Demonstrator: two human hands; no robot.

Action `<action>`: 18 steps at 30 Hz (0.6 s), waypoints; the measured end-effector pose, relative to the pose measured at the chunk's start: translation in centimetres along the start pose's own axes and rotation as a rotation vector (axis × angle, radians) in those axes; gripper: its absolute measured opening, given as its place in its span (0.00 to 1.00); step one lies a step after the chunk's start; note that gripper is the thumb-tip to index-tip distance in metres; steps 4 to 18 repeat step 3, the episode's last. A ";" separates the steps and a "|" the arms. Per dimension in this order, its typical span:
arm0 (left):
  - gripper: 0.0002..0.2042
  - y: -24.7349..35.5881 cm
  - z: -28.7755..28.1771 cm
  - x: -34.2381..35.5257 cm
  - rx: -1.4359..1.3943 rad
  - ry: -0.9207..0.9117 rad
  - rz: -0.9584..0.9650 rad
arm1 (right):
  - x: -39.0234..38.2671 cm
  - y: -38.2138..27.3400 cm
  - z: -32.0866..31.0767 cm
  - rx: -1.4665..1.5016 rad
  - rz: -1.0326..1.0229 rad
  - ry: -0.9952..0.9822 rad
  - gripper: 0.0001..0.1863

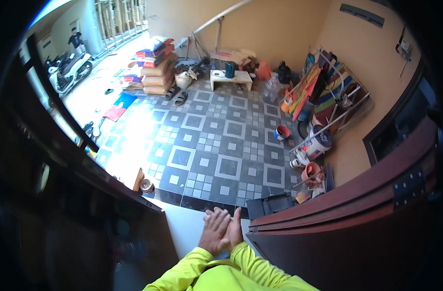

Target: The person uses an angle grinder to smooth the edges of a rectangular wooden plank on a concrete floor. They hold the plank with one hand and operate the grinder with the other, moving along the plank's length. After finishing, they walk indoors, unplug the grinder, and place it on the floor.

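Observation:
My two hands meet low in the middle, in front of my yellow-green sleeves, over a pale floor at the doorway. My left hand point(214, 232) lies across the right palm, its fingers stretched out and close together. My right hand point(235, 231) is turned palm inward with its thumb side up; the left hand hides part of its fingers. Both look open, palm against palm, and I see no object in either. Nearest to them is a black flat plastic piece point(270, 205) on the floor by the right door frame.
Dark red-brown door frames point(328, 191) flank me. Beyond lies a patterned tile floor point(202, 145). Stacked sacks point(158, 72), sandals point(181, 98) and a low bench point(233, 79) stand farther off. Buckets point(319, 141) and folded loungers point(340, 89) line the right wall. A person point(76, 40) stands outside by a motorbike point(72, 72).

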State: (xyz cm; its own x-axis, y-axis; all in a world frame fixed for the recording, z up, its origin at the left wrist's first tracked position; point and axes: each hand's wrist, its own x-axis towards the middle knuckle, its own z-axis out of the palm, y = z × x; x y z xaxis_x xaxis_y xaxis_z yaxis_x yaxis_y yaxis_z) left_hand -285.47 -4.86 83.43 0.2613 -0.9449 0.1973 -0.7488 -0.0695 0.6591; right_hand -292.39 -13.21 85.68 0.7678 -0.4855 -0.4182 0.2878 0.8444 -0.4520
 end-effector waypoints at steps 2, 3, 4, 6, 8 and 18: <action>0.44 -5.5 -2.2 3.5 0.212 -0.029 -0.092 | 3.3 -4.6 2.4 -0.054 0.038 -0.095 0.56; 0.48 -9.3 -4.0 5.7 0.055 -0.156 -0.321 | 6.1 -7.5 3.4 -0.160 0.062 -0.123 0.56; 0.48 -9.3 -4.0 5.7 0.055 -0.156 -0.321 | 6.1 -7.5 3.4 -0.160 0.062 -0.123 0.56; 0.48 -9.3 -4.0 5.7 0.055 -0.156 -0.321 | 6.1 -7.5 3.4 -0.160 0.062 -0.123 0.56; 0.48 -9.3 -4.0 5.7 0.055 -0.156 -0.321 | 6.1 -7.5 3.4 -0.160 0.062 -0.123 0.56; 0.48 -9.3 -4.0 5.7 0.055 -0.156 -0.321 | 6.1 -7.5 3.4 -0.160 0.062 -0.123 0.56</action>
